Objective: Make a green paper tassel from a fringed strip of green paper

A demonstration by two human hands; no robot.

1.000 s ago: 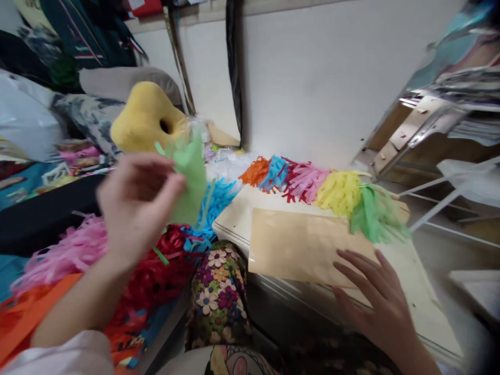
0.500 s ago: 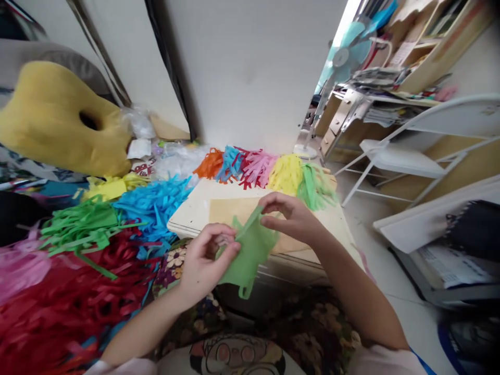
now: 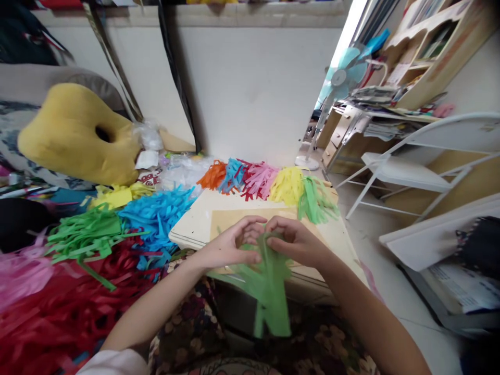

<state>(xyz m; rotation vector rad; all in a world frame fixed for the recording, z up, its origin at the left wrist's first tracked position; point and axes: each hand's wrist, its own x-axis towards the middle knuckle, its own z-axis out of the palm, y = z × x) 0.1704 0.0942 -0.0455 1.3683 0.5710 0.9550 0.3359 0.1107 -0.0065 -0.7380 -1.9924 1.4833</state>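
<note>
Head view: left hand (image 3: 230,246) and right hand (image 3: 299,242) fingers pinch the green fringed paper (image 3: 269,289), seemingly above the table edge (image 3: 187,240)

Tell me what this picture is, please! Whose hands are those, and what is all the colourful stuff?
A camera worn on a person's head took this picture, looking down at their own hands. The left hand and right hand together hold a green fringed paper piece that hangs down. Behind them a brown paper sheet lies on a low pale table. Along its far edge sits a row of paper tassels. Piles of cut paper strips lie to the left.
</note>
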